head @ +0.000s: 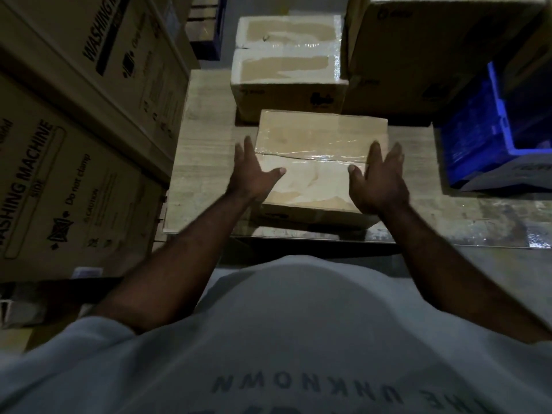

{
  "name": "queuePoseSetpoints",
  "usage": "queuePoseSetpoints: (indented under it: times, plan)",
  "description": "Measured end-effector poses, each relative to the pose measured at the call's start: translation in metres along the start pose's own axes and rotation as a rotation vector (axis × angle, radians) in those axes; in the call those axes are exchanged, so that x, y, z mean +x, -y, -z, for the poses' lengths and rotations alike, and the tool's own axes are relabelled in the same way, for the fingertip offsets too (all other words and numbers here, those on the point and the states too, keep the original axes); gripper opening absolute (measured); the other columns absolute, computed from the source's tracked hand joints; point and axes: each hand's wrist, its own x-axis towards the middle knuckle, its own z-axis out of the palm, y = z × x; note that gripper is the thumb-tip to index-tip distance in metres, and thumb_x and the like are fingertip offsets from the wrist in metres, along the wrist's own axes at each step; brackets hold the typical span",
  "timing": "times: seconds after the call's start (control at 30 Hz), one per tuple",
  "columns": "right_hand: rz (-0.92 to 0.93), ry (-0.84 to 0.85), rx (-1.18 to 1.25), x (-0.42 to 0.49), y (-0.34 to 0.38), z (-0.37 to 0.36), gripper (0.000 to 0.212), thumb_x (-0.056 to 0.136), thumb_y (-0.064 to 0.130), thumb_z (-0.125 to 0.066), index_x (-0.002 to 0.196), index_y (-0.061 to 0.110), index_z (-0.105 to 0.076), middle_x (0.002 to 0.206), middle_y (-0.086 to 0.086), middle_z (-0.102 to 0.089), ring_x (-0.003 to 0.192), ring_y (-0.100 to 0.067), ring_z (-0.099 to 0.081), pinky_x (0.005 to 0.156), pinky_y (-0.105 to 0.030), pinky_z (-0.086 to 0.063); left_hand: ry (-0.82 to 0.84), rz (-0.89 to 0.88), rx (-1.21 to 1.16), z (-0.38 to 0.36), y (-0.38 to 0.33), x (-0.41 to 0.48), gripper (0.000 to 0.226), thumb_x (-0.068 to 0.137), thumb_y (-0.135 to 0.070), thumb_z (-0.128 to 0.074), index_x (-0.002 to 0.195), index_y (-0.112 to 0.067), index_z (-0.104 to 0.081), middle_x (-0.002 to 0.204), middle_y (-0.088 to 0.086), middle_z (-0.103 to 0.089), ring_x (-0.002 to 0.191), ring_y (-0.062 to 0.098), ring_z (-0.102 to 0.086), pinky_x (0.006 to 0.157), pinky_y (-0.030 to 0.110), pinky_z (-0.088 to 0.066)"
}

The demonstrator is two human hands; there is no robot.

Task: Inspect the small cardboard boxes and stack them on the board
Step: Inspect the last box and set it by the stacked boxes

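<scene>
**Open hands at either side of the near box on the board**

Big cartons printed "WASHING MACHINE" [74, 174] fill the left side, standing right against the board's left edge. Another large brown carton [433, 55] rises at the upper right. Between them lies the pale wooden board [203, 174], flat and low in front of the person. A blue plastic crate [493, 138] stands at the board's right end, just beside the large brown carton.

Two small cardboard boxes are on the board. The far box [286, 70], sealed with clear tape, stands at the back beside the large brown carton. The near box [319, 156], also taped across its top seam, sits just in front of it, close to the board's front edge.

The left hand [251, 174] is at the near box's left edge, fingers straight and spread, thumb reaching over the top. The right hand [379, 180] mirrors it over the right end, fingers straight, thumb pointing inward. Neither hand grips anything; whether they touch the cardboard cannot be told.
</scene>
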Motion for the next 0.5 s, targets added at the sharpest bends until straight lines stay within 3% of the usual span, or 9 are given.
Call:
queuePoseSetpoints:
  times: [0.07, 0.1, 0.17, 0.23, 0.3, 0.5]
  plan:
    - [-0.104, -0.005, 0.054, -0.014, 0.000, -0.003, 0.081, 0.102, 0.062, -0.043, 0.166, 0.025, -0.009, 0.172, -0.019, -0.006, 0.152, -0.046, -0.027, 0.112, -0.059, -0.039, 0.058, 0.156, -0.153, 0.001, 0.014, -0.007, 0.116, 0.079, -0.062, -0.077, 0.164, -0.021, -0.009, 0.165, 0.011, -0.031, 0.147, 0.034, -0.038, 0.116, 0.044, -0.039]
    - [-0.140, -0.014, 0.077, -0.018, 0.001, -0.005, 0.080, 0.102, 0.061, -0.045, 0.165, 0.026, -0.010, 0.170, -0.018, -0.016, 0.144, -0.047, -0.040, 0.107, -0.058, -0.043, 0.090, 0.184, -0.223, 0.001, 0.018, -0.011, 0.111, 0.075, -0.066, -0.077, 0.161, -0.021, -0.023, 0.156, 0.009, -0.046, 0.138, 0.032, -0.049, 0.112, 0.044, -0.045]
    - [-0.179, -0.040, 0.108, -0.023, 0.003, -0.006, 0.078, 0.102, 0.059, -0.046, 0.164, 0.028, -0.010, 0.158, -0.020, -0.035, 0.129, -0.047, -0.054, 0.102, -0.056, -0.046, 0.143, 0.130, -0.406, 0.000, 0.023, -0.018, 0.085, 0.077, -0.059, -0.078, 0.146, -0.020, -0.049, 0.134, 0.002, -0.065, 0.122, 0.024, -0.063, 0.099, 0.037, -0.055]
    - [-0.220, -0.047, 0.148, -0.022, 0.004, -0.005, 0.080, 0.101, 0.058, -0.048, 0.164, 0.030, -0.007, 0.152, -0.022, -0.041, 0.126, -0.047, -0.055, 0.103, -0.056, -0.048, 0.182, 0.087, -0.639, 0.000, 0.020, -0.025, 0.058, 0.090, -0.029, -0.079, 0.140, -0.010, -0.055, 0.129, 0.006, -0.068, 0.118, 0.023, -0.066, 0.087, 0.024, -0.058]
    - [-0.266, -0.056, 0.250, -0.022, 0.004, -0.005, 0.086, 0.099, 0.057, -0.053, 0.164, 0.032, -0.003, 0.153, -0.021, -0.042, 0.129, -0.046, -0.054, 0.105, -0.056, -0.047, 0.203, 0.023, -0.744, 0.005, 0.011, -0.033, 0.053, 0.091, -0.015, -0.078, 0.138, -0.006, -0.056, 0.128, 0.010, -0.068, 0.117, 0.025, -0.068, 0.088, 0.026, -0.059]
    - [-0.397, -0.108, 0.804, -0.030, 0.003, -0.011, 0.095, 0.088, 0.047, -0.070, 0.162, 0.031, -0.014, 0.155, -0.011, -0.045, 0.135, -0.033, -0.051, 0.113, -0.050, -0.046, 0.151, -0.239, -0.486, 0.044, -0.022, -0.030, 0.081, 0.075, -0.028, -0.091, 0.145, -0.023, -0.052, 0.131, -0.004, -0.067, 0.119, 0.013, -0.065, 0.102, 0.040, -0.055]
